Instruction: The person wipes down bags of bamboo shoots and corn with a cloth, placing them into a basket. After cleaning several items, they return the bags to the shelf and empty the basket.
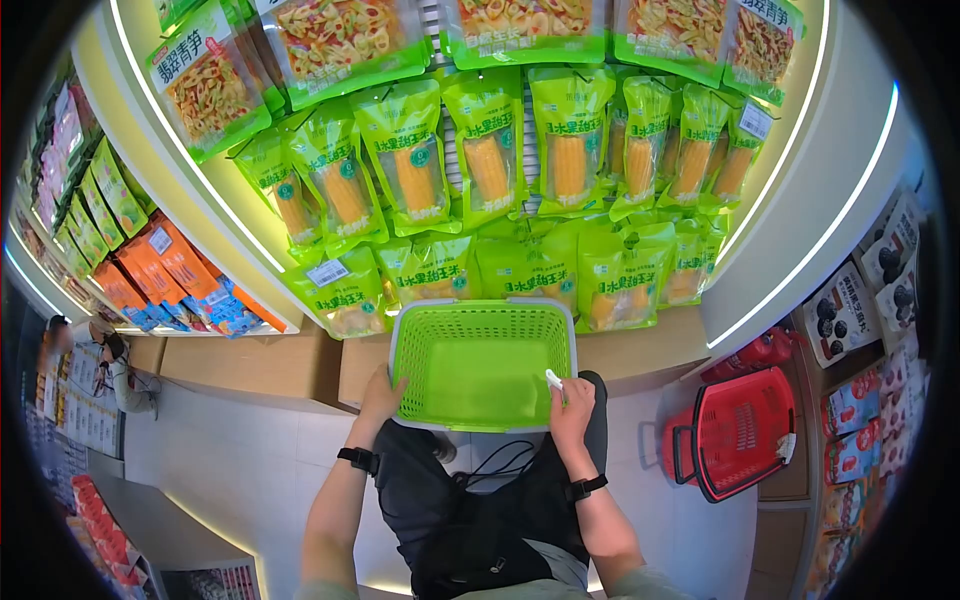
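A green plastic basket (483, 420) with perforated walls and a pale grey rim sits in front of my body, above my knees. Nothing lies inside it. My left hand (380, 397) grips its left side, with the thumb over the rim. At the right rim, my right hand (573, 408) is closed with a small white item (553, 379), perhaps a folded tissue, showing between the fingers. Whether that hand also grips the rim is hard to tell. Just beyond the basket hang green bags of corn (487, 165), with more green corn packs (628, 275) below.
A red shopping basket (745, 430) with black handles stands on the floor at right. A wooden ledge (250, 365) runs below the shelves. Noodle-like food packs (530, 25) hang above; orange packs (155, 265) fill the left shelf. Another person (125, 370) is at far left.
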Motion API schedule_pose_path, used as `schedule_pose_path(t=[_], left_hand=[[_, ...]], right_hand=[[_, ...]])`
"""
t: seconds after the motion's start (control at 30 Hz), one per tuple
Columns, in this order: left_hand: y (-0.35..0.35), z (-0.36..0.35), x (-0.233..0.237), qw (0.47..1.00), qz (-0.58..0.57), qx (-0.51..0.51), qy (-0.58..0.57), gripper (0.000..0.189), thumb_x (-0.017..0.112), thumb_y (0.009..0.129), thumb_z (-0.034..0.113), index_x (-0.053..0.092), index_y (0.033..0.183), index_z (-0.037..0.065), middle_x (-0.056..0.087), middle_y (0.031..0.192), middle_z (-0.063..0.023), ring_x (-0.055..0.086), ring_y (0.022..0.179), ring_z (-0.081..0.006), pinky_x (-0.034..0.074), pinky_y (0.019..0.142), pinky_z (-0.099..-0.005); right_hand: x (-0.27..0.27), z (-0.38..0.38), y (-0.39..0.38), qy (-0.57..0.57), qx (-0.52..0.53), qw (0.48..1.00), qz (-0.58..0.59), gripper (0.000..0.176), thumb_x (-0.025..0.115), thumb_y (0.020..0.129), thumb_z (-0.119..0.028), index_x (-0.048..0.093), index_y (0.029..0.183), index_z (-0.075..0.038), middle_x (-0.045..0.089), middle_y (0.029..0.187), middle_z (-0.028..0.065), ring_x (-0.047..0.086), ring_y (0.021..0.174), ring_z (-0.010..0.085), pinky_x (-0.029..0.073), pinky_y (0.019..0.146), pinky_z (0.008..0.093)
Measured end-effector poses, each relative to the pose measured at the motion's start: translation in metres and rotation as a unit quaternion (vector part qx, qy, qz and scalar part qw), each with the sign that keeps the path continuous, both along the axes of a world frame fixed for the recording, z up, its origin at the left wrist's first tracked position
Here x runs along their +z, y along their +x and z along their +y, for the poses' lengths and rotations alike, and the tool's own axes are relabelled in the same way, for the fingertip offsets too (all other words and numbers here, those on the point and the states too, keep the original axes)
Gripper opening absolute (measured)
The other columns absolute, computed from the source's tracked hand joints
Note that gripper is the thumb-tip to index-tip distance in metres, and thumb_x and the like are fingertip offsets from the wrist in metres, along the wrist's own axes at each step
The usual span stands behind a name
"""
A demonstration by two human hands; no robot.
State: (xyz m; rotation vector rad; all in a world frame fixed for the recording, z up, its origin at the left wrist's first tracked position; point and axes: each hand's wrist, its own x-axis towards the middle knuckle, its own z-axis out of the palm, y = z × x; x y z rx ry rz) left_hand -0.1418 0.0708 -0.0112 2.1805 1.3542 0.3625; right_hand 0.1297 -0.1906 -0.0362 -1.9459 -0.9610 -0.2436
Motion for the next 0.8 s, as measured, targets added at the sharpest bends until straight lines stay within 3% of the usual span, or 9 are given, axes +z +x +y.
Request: schedule_pose_path(t=[0.03, 0.1, 0.17, 0.27, 0.4, 0.6, 0.77, 0.8], left_hand=[[-0.002, -0.002, -0.005, 1.000, -0.021, -0.001, -0.019, 0.049, 0.066, 0.092, 0.019, 0.050, 0.130, -0.007, 0.061, 0.122, -0.0349, 0.060, 0.113, -0.0486, 0.049, 0.095, -0.0518], [-0.008, -0.009, -0.015, 0.998, -0.044, -0.009, -0.043, 0.042, 0.064, 0.093, 0.015, 0.051, 0.126, -0.007, 0.063, 0.116, -0.0369, 0.061, 0.110, -0.0506, 0.050, 0.093, -0.0531], [-0.013, -0.015, -0.021, 0.998, -0.051, -0.022, -0.002, 0.037, 0.061, 0.092, 0.010, 0.050, 0.124, -0.007, 0.064, 0.107, -0.0376, 0.062, 0.104, -0.0532, 0.051, 0.089, -0.0546], [-0.023, -0.036, -0.011, 0.998, -0.058, -0.019, -0.022, 0.036, 0.061, 0.092, 0.008, 0.049, 0.122, -0.006, 0.064, 0.107, -0.0378, 0.062, 0.103, -0.0544, 0.051, 0.087, -0.0558], [-0.032, -0.058, -0.007, 0.998, -0.061, -0.014, -0.029, 0.039, 0.062, 0.091, 0.008, 0.047, 0.124, -0.006, 0.064, 0.104, -0.0381, 0.062, 0.100, -0.0550, 0.051, 0.085, -0.0570], [-0.042, -0.080, -0.006, 0.995, -0.015, -0.003, -0.100, 0.034, 0.065, 0.093, 0.014, 0.046, 0.113, -0.006, 0.065, 0.104, -0.0376, 0.063, 0.100, -0.0538, 0.052, 0.084, -0.0570], [-0.041, -0.078, -0.011, 0.998, -0.017, -0.011, -0.063, 0.040, 0.070, 0.093, 0.024, 0.047, 0.108, -0.004, 0.066, 0.098, -0.0349, 0.064, 0.096, -0.0532, 0.053, 0.080, -0.0547], [-0.040, -0.076, -0.011, 0.998, -0.003, -0.007, -0.063, 0.043, 0.071, 0.093, 0.025, 0.048, 0.114, -0.005, 0.064, 0.107, -0.0341, 0.063, 0.102, -0.0508, 0.053, 0.084, -0.0521]], right_hand=[[0.001, 0.001, 0.003, 0.026, 0.004, 0.997, 0.067, 0.018, 0.071, 0.085, -0.002, 0.070, 0.103, -0.001, 0.068, 0.100, 0.0137, 0.059, 0.102, 0.0356, 0.046, 0.092, 0.0446], [0.001, 0.001, 0.008, 0.036, -0.003, 0.997, 0.074, 0.017, 0.071, 0.087, -0.002, 0.070, 0.103, 0.002, 0.068, 0.096, 0.0152, 0.061, 0.097, 0.0350, 0.048, 0.087, 0.0419], [0.007, -0.002, 0.011, 0.048, 0.012, 0.979, 0.198, 0.015, 0.070, 0.087, -0.003, 0.069, 0.101, 0.003, 0.067, 0.093, 0.0168, 0.062, 0.088, 0.0338, 0.049, 0.081, 0.0386], [0.025, -0.016, 0.004, 0.023, -0.006, 0.971, 0.239, 0.014, 0.070, 0.087, -0.004, 0.068, 0.098, 0.004, 0.065, 0.088, 0.0172, 0.061, 0.080, 0.0324, 0.049, 0.075, 0.0367], [0.010, -0.040, -0.004, -0.001, 0.004, 0.975, 0.222, 0.015, 0.072, 0.086, -0.007, 0.069, 0.097, 0.003, 0.063, 0.084, 0.0154, 0.060, 0.080, 0.0307, 0.047, 0.072, 0.0371], [-0.005, -0.063, -0.010, -0.014, 0.003, 0.967, 0.254, 0.014, 0.072, 0.086, -0.004, 0.068, 0.097, 0.004, 0.059, 0.081, 0.0120, 0.055, 0.074, 0.0247, 0.045, 0.069, 0.0339], [-0.002, -0.062, -0.012, -0.007, 0.008, 0.962, 0.272, 0.014, 0.071, 0.087, -0.003, 0.068, 0.098, 0.005, 0.057, 0.080, 0.0103, 0.052, 0.070, 0.0200, 0.044, 0.067, 0.0309], [0.003, -0.059, -0.013, 0.005, 0.016, 0.961, 0.276, 0.014, 0.070, 0.088, -0.002, 0.067, 0.099, 0.005, 0.058, 0.080, 0.0107, 0.053, 0.071, 0.0200, 0.044, 0.068, 0.0307]])
